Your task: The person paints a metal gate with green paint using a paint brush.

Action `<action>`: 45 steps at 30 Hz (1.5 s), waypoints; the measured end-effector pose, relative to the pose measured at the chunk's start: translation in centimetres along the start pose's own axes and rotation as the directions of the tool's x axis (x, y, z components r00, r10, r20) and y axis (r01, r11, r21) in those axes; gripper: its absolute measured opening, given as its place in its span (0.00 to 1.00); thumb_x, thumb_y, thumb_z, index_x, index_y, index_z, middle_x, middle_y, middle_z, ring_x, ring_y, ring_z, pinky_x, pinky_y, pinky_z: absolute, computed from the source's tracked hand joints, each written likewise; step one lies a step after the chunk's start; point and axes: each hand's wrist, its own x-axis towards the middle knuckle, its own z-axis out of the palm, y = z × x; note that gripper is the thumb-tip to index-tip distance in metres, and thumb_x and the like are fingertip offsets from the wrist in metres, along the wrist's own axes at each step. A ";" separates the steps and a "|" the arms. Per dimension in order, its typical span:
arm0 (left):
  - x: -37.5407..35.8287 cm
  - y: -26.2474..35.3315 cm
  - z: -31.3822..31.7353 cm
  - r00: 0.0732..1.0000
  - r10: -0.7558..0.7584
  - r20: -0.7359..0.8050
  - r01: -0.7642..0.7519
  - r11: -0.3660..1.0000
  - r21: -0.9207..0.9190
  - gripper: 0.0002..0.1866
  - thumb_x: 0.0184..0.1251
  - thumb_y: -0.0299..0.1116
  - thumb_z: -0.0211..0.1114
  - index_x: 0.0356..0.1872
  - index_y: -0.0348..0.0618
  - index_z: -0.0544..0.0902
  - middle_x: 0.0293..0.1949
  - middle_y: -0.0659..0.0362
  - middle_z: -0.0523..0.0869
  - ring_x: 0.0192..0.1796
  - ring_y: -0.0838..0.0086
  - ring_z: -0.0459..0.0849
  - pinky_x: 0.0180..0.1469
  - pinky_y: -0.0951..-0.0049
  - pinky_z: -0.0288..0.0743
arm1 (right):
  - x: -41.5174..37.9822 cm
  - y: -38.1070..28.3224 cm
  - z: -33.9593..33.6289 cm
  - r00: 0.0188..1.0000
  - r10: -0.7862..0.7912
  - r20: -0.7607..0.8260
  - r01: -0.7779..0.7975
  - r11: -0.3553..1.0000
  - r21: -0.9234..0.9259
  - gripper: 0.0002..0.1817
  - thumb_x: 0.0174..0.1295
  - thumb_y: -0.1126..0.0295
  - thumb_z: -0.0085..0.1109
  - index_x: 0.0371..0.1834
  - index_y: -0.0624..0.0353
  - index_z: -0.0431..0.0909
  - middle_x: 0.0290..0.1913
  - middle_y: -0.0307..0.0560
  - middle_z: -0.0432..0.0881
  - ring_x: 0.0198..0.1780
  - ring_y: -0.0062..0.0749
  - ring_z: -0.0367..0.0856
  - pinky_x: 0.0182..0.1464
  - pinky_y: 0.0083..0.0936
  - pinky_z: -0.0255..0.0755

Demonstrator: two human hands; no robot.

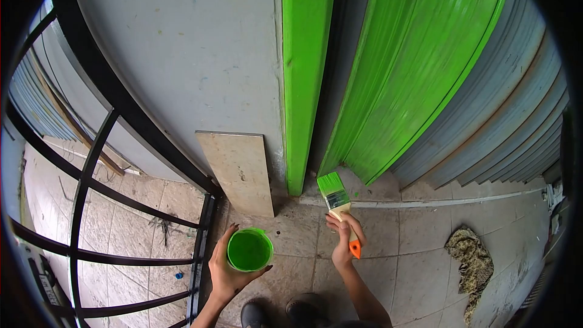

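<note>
My left hand [229,273] is wrapped round a small round tub of green paint [250,249], held upright with its open top toward me. In my right hand [347,237] is a paintbrush [334,197] with a wooden handle and an orange end. Its bristles are coated green and point up and away, close to the lower end of a green-painted corrugated panel [401,85]. To the left of that panel stands a green-painted post [302,79], its surface glossy.
Unpainted grey corrugated metal [486,115] continues at the right. A pale board [240,173] leans on the grey wall [182,42]. A black metal grille [91,182] stands at left. A patterned rag [472,264] lies on the tiled floor [364,267], right of my shoes [306,308].
</note>
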 end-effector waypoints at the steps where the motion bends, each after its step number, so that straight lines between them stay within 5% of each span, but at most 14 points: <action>1: 0.0 0.0 0.0 1.000 0.003 0.001 -0.003 1.000 0.003 0.50 0.30 0.42 0.86 0.61 0.36 0.71 0.50 0.47 0.83 0.52 0.58 0.84 0.55 0.62 0.78 | 0.0 2.1 -0.2 0.999 -0.027 0.030 0.029 0.997 -0.065 0.14 0.71 0.70 0.49 0.52 0.69 0.73 0.43 0.58 0.84 0.43 0.43 0.87 0.42 0.31 0.83; 3: -0.1 -0.1 0.1 1.000 -0.003 0.006 0.003 1.000 -0.001 0.50 0.30 0.42 0.86 0.61 0.36 0.71 0.50 0.47 0.83 0.52 0.58 0.84 0.55 0.62 0.78 | -0.6 5.9 -0.6 0.993 -0.073 0.097 0.090 0.977 -0.192 0.11 0.70 0.73 0.50 0.48 0.69 0.75 0.44 0.58 0.84 0.44 0.42 0.87 0.44 0.30 0.83; 11: -0.2 -0.2 -0.1 1.000 0.001 0.014 -0.001 1.000 0.023 0.51 0.30 0.43 0.86 0.61 0.36 0.71 0.51 0.46 0.82 0.52 0.57 0.83 0.56 0.62 0.78 | 0.6 9.1 1.1 0.986 -0.163 0.018 0.163 0.960 -0.228 0.07 0.66 0.79 0.54 0.45 0.68 0.77 0.39 0.55 0.86 0.42 0.37 0.87 0.44 0.28 0.83; 19: -0.1 -0.3 -0.1 0.999 -0.019 0.038 0.018 1.000 0.016 0.51 0.30 0.44 0.86 0.61 0.36 0.71 0.53 0.47 0.82 0.53 0.57 0.83 0.57 0.62 0.77 | 3.4 3.4 3.1 0.963 -0.262 -0.062 0.253 0.960 -0.115 0.07 0.66 0.79 0.53 0.44 0.69 0.78 0.38 0.60 0.85 0.43 0.43 0.87 0.46 0.32 0.84; 27: -0.1 -0.5 0.1 0.999 -0.006 0.045 0.003 0.999 0.053 0.55 0.26 0.40 0.87 0.63 0.34 0.68 0.50 0.50 0.83 0.52 0.65 0.84 0.58 0.66 0.77 | 0.9 8.8 1.8 0.989 -0.146 -0.028 0.137 0.968 -0.209 0.07 0.65 0.81 0.54 0.45 0.67 0.77 0.40 0.56 0.86 0.43 0.37 0.87 0.46 0.29 0.83; 32: -0.1 -0.5 0.1 0.999 -0.001 0.049 -0.001 0.999 0.046 0.55 0.26 0.40 0.87 0.63 0.34 0.68 0.50 0.49 0.83 0.52 0.65 0.84 0.58 0.66 0.77 | 4.3 1.2 4.0 0.962 -0.272 -0.012 0.267 0.952 -0.148 0.10 0.70 0.75 0.47 0.48 0.70 0.72 0.44 0.67 0.82 0.44 0.50 0.86 0.47 0.37 0.83; 36: -0.2 -0.2 0.0 0.999 -0.004 0.041 0.003 0.999 0.036 0.54 0.28 0.41 0.87 0.63 0.35 0.69 0.51 0.48 0.83 0.52 0.62 0.84 0.57 0.64 0.78 | 3.7 1.1 3.4 0.945 -0.301 -0.130 0.292 0.953 -0.082 0.08 0.68 0.74 0.52 0.45 0.67 0.77 0.39 0.59 0.86 0.40 0.40 0.87 0.44 0.30 0.83; 40: -0.1 -0.1 0.0 0.999 -0.002 0.040 0.001 1.000 0.017 0.51 0.31 0.43 0.86 0.61 0.36 0.71 0.52 0.47 0.82 0.53 0.57 0.83 0.56 0.62 0.78 | -0.5 8.0 0.5 0.986 -0.157 -0.060 0.143 0.970 -0.196 0.07 0.66 0.80 0.53 0.45 0.66 0.77 0.38 0.56 0.86 0.41 0.36 0.87 0.44 0.27 0.82; 45: -0.1 -0.1 0.0 0.999 0.004 0.052 -0.005 1.000 0.027 0.51 0.31 0.42 0.86 0.62 0.36 0.71 0.53 0.47 0.82 0.53 0.57 0.83 0.56 0.62 0.78 | -0.3 11.1 1.0 0.986 -0.164 -0.017 0.153 0.950 -0.272 0.07 0.66 0.81 0.54 0.45 0.66 0.77 0.39 0.53 0.86 0.41 0.33 0.87 0.45 0.26 0.82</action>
